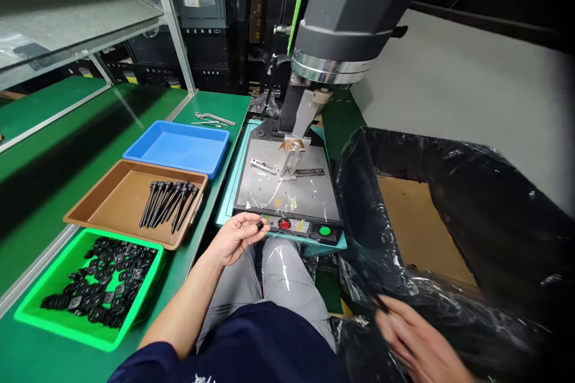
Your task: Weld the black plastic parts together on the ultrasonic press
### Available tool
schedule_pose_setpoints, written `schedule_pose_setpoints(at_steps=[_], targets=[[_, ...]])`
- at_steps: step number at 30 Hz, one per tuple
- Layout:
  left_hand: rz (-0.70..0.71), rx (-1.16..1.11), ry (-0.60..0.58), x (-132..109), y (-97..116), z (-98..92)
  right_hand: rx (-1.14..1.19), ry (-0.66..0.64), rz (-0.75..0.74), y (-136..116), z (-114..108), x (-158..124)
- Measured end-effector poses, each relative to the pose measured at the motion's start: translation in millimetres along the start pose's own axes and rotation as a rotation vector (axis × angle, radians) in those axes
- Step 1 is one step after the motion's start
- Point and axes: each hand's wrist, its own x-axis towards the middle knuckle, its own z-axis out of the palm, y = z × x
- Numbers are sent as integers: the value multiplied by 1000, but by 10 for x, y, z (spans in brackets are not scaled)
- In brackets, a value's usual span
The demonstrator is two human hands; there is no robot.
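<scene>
My left hand (237, 237) hovers at the front edge of the press machine's metal plate (309, 198), pinching a small black part (259, 225) between thumb and fingers. My right hand (415, 341) is low at the right, smeared by motion, with a thin black rod-like piece (381, 303) at its fingertips, over the black plastic bag (489, 209) lining a cardboard box. A metal fixture (291, 152) stands on the plate under the machine's horn (309, 109).
On the green bench at the left sit a green tray of several small black parts (101, 284), a brown tray with several long black pins (168, 203) and an empty blue tray (179, 146). Hex keys (214, 119) lie behind. Red (284, 224) and green (324, 230) buttons front the machine.
</scene>
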Motion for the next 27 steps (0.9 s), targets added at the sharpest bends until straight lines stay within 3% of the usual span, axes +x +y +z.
schedule_pose_setpoints(at_steps=[3, 7, 15, 17, 22, 27], targets=[[96, 38, 8, -73, -18, 56, 10, -354, -58, -71, 519, 263], [165, 89, 24, -158, -43, 56, -88, -484, -193, -225, 960, 485], [258, 299, 86, -144, -66, -34, -156, -494, -298, -241, 934, 480], [271, 327, 75, -122, -85, -38, -56, -536, -223, -232, 931, 486], [328, 332, 46, -75, -133, -13, 336, -633, 127, -168, 982, 516], [299, 278, 42, -41, -127, 11, 368, -598, 48, -60, 1029, 498]])
